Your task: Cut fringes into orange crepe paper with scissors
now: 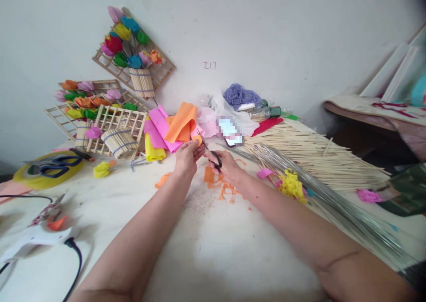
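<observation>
My left hand (187, 159) pinches a small piece of orange crepe paper (197, 139) over the middle of the table. Black-handled scissors (216, 158) are in my right hand (227, 165), their blades pointing up and left beside that piece. Whether the blades touch the paper is too small to tell. Below my hands lie orange paper scraps (226, 190), some with curved cut edges. A few more orange cut pieces (163, 180) sit left of them, partly behind my left wrist.
Rolls of orange crepe paper (183, 120) and pink crepe paper (156, 127) lie behind my hands, near a phone (230, 131). Thin wooden sticks (319, 155) and metal wires (319, 191) spread rightward. Stick lattices with paper flowers (123, 133), blue-handled scissors (60, 165) and a white power strip (40, 240) are left.
</observation>
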A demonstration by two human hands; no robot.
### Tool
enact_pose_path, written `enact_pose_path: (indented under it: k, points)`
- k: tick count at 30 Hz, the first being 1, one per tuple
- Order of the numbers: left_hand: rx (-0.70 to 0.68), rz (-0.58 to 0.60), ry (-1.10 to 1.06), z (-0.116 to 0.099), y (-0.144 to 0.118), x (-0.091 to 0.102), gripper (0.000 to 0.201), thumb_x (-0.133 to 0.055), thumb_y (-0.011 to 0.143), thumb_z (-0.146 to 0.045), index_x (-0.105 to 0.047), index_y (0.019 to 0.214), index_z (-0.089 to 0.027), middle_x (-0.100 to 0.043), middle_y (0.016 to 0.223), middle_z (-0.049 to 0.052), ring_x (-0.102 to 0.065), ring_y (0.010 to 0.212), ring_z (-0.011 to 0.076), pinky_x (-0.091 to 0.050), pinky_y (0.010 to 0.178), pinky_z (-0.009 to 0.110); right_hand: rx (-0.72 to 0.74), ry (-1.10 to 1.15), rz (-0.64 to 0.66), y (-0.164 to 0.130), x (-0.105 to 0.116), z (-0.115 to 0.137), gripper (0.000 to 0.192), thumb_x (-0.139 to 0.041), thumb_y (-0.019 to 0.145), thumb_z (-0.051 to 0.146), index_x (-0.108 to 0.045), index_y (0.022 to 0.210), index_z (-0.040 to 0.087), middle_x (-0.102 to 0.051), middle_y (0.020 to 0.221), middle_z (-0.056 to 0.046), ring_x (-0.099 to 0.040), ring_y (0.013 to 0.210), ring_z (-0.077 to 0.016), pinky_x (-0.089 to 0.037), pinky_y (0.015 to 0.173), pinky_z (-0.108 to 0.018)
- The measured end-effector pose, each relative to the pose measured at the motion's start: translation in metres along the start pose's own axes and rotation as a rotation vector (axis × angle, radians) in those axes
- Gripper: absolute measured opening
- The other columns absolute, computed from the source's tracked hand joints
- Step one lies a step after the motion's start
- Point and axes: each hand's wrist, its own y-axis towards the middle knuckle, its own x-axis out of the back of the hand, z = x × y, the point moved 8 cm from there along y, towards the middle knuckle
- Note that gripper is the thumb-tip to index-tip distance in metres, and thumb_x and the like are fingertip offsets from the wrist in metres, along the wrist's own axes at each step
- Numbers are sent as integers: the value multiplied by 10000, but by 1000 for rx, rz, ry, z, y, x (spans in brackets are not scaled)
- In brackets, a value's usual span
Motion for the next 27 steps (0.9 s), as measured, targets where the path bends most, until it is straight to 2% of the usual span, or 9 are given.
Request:
enact_pose_path:
  k: [6, 12, 19, 27]
  points:
    - [-37, -12, -12, 0, 6, 5, 101, -717, 740, -182, -633, 788, -151, -713, 718, 40, -697, 658, 146, -551, 755, 285, 17, -6, -1, 1, -1, 1, 350, -754, 672, 459, -546, 644, 179, -445, 512, 59, -334, 407, -46, -183, 411, -234]
    - [-67, -37, 14, -2, 10, 11, 166, -751, 722, -230, -640, 826, -164, -714, 733, 35, -709, 678, 162, -557, 784, 316, -8, -23, -13, 0, -1, 0, 363, -764, 648, 460, -526, 620, 187, -456, 520, 53, -334, 409, -50, -182, 414, -241]
    - [-13, 12, 17, 3, 9, 5, 177, -770, 696, -223, -644, 799, -154, -709, 731, 37, -691, 671, 145, -547, 741, 281, 24, -26, 13, 0, -2, 1, 372, -768, 653, 468, -531, 615, 184, -461, 529, 53, -359, 417, -54, -209, 419, -240]
    - [-49, -17, -1, -3, 11, 8, 152, -762, 709, -221, -650, 794, -164, -705, 738, 32, -693, 690, 150, -557, 805, 311, -19, -54, -1, -5, -6, 5, 409, -771, 623, 513, -531, 616, 182, -475, 521, 54, -372, 394, -50, -214, 408, -232]
